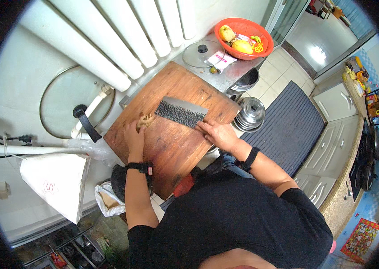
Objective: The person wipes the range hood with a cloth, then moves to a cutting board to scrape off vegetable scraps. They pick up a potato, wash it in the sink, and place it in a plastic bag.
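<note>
A wide cleaver (181, 112) with a dark patterned blade lies flat over the wooden board (172, 80), its blade pointing up and left. My right hand (217, 133) is at the cleaver's right end, by the board's right edge; the handle is hidden, and whether the fingers are closed around it is not clear. Left of the blade sits a knobbly, pale brown piece of food (145, 121), perhaps ginger root. The fingers of my left hand (133, 135) touch its left side. A gap of bare wood separates the food piece from the blade.
Beyond the board are a glass lid (203, 53), a white packet (221, 61) and a red plastic basket (263, 30) of fruit. Stacked metal pots (250, 112) stand at the right. White pipes rise behind the board, and a lined bin (108, 200) stands at the lower left.
</note>
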Motion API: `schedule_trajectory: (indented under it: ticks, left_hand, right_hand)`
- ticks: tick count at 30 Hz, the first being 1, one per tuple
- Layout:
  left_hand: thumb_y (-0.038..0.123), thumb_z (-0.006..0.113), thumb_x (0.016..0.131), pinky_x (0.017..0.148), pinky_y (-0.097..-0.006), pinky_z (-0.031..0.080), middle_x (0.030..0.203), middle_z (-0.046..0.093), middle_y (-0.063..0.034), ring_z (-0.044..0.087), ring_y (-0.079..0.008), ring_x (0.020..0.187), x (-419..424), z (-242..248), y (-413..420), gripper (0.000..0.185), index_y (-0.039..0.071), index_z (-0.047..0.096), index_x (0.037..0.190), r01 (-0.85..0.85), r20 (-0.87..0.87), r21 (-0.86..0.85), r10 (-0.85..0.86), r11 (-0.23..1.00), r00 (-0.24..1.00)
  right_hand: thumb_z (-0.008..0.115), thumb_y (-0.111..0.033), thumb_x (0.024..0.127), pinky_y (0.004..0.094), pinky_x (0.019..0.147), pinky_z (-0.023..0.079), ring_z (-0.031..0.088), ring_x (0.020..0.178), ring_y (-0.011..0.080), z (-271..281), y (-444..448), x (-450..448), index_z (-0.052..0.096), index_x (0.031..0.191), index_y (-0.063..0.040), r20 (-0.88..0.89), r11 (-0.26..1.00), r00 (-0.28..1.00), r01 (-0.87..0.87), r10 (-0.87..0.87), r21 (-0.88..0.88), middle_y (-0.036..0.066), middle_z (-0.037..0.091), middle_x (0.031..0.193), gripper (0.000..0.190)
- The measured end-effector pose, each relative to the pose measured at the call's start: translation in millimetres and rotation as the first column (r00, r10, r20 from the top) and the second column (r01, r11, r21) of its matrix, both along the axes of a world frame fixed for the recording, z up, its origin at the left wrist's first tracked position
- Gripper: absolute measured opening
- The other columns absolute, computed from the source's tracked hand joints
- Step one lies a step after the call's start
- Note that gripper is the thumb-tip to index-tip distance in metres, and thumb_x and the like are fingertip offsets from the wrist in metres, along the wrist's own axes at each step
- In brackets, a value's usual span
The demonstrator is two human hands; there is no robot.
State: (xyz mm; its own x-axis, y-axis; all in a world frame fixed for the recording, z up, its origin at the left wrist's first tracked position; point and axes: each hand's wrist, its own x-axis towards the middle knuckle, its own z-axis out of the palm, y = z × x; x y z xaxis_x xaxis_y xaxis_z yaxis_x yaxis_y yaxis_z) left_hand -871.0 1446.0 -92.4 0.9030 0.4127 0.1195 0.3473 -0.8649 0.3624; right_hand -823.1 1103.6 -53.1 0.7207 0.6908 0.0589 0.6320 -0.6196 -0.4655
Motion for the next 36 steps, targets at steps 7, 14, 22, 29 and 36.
schedule_trajectory:
  ticks: [7,14,22,29,36]
  left_hand:
    - [0.024,0.070,0.077,0.097,-0.0467,0.036,0.118,0.055,-0.0204,0.049,-0.0385,0.110,-50.1,4.1,-8.8,0.043,0.005,0.059,0.114,-0.023,-0.012,-0.019,0.023,1.000,1.000]
    - [0.024,0.060,0.088,0.108,-0.0460,0.024,0.141,0.032,-0.0267,0.032,-0.0392,0.129,-172.4,-10.7,-46.9,0.061,0.002,0.034,0.139,-0.516,0.087,-0.345,0.574,0.784,0.814]
    - [0.028,0.040,0.101,0.098,-0.0345,0.038,0.129,0.049,-0.0130,0.049,-0.0237,0.115,-182.7,-31.0,-84.2,0.046,0.001,0.037,0.137,-0.273,0.005,-0.922,0.712,0.275,0.702]
    - [0.029,0.039,0.100,0.092,-0.0335,0.041,0.120,0.057,-0.0142,0.054,-0.0230,0.105,-173.0,-32.8,-65.7,0.044,-0.003,0.047,0.130,-0.431,0.068,-0.705,0.660,0.562,0.749]
    - [0.025,0.039,0.101,0.094,-0.0322,0.039,0.121,0.056,-0.0127,0.053,-0.0207,0.105,-157.8,-27.6,-64.9,0.042,-0.003,0.047,0.130,-0.349,0.130,-0.747,0.638,0.567,0.759]
  right_hand:
    - [0.065,-0.016,0.076,0.0380,0.078,0.049,0.058,0.091,0.0305,-14.6,-5.0,27.2,0.059,0.114,-0.008,-0.049,0.980,0.994,-0.092,0.102,0.176,0.013,0.054,0.095,0.040]
    - [0.058,-0.016,0.079,0.0454,0.082,0.048,0.056,0.098,0.0376,-18.5,8.7,191.9,0.058,0.110,-0.007,0.011,0.942,0.969,0.236,-0.246,0.240,0.020,0.053,0.102,0.032]
    - [0.065,-0.029,0.082,0.0446,0.092,0.046,0.053,0.111,0.0360,-42.3,66.1,346.8,0.056,0.118,-0.013,0.075,0.884,0.895,0.446,-0.440,-0.141,0.018,0.052,0.117,0.041]
    - [0.069,-0.019,0.078,0.0466,0.081,0.048,0.059,0.095,0.0392,-29.1,71.9,350.5,0.057,0.104,-0.004,0.105,0.945,0.940,0.317,-0.325,0.086,0.021,0.056,0.104,0.032]
    - [0.068,-0.012,0.073,0.0432,0.082,0.047,0.056,0.094,0.0384,-14.5,96.6,262.3,0.059,0.105,-0.004,0.048,0.949,0.999,0.002,-0.018,0.317,0.021,0.055,0.099,0.034]
